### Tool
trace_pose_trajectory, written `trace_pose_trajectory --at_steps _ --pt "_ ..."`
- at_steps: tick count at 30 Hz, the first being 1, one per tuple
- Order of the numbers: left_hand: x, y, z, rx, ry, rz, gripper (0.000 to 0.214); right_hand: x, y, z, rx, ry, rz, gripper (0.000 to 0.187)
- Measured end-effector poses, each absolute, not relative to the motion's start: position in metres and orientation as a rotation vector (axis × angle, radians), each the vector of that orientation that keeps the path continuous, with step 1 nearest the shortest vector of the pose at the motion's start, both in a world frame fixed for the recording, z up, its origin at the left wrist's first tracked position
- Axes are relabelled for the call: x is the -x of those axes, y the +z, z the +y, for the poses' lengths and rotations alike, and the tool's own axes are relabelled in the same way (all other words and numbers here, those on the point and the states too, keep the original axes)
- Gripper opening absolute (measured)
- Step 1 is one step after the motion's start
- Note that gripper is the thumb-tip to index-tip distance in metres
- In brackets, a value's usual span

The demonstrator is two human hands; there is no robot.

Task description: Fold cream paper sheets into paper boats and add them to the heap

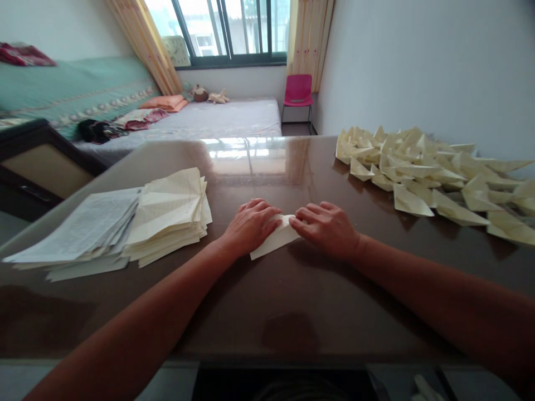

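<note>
A small folded sheet of cream paper (273, 241) rests on the brown table between my two hands. My left hand (253, 224) is closed on its left part, the thumb and fingers pressing along the upper edge. On the other side, my right hand (325, 227) pinches the right end with curled fingers. The paper's lower left corner sticks out toward me, while part of its upper fold is hidden under my fingers.
To the left lie a stack of cream paper sheets (167, 214) and a pile of printed sheets (90, 223). Many folded paper boats (418, 167) crowd the table's (267, 312) right side, by the wall. A bed (234, 118) and a pink chair (298, 91) stand beyond.
</note>
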State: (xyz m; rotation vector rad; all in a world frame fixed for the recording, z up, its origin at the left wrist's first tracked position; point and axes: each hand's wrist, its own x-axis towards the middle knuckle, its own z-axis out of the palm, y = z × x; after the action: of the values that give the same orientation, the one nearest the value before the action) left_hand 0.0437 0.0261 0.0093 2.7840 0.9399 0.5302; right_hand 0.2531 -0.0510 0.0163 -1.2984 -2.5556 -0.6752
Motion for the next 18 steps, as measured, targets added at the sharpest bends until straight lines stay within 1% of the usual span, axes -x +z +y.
trace_pose_trajectory --at_steps 3,5,9,13,18 --pt "-0.044 0.010 0.029 -2.608 0.535 0.960 0.022 -0.253 0.016 -0.051 1.323 -0.620 -2.545 0.017" --pt "-0.045 0.011 0.029 -2.488 0.538 0.998 0.018 -0.251 0.014 -0.050 1.374 -0.495 -2.520 0.017" --pt "-0.046 0.014 0.026 -2.299 0.551 1.032 0.020 -0.249 0.007 -0.046 1.495 -0.166 -2.374 0.024" --pt "-0.047 0.015 0.023 -2.199 0.620 1.002 0.023 -0.250 0.001 -0.042 1.511 0.068 -2.221 0.028" --pt "-0.048 0.016 0.020 -2.139 0.660 0.983 0.024 -0.252 0.000 -0.037 1.436 0.373 -2.136 0.025"
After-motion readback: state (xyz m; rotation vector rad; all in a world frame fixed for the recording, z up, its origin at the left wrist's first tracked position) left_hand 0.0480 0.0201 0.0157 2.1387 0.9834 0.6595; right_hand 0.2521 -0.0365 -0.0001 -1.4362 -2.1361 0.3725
